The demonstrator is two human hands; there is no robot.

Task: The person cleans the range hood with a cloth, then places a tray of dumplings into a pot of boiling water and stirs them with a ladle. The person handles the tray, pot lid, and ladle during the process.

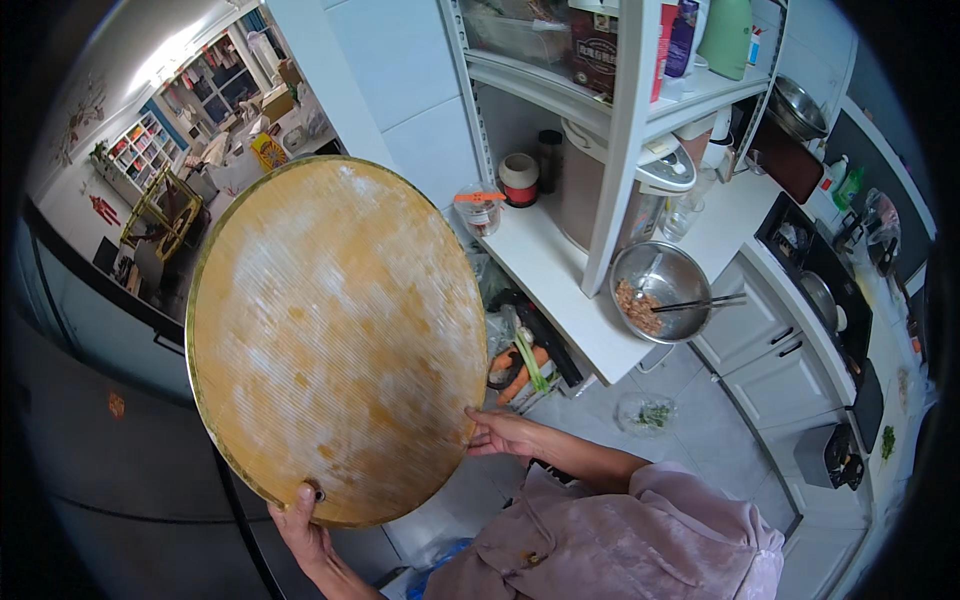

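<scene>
A large round tray-like board with a ribbed tan face and a thin greenish rim fills the left middle of the view. White powdery patches cover much of its face. My left hand grips its lower edge, the thumb beside a small ringed hole. At the lower right edge, my right hand holds the rim, thumb on the face and fingers behind. The board is tilted up and held in the air. To its right, a steel bowl of minced meat with chopsticks stands at the counter's corner.
A white shelf unit rises from the white counter, with a water boiler behind its post. Vegetables lie below the counter. A clear bowl of chopped greens is lower down. A dark refrigerator stands at left, a stove at right.
</scene>
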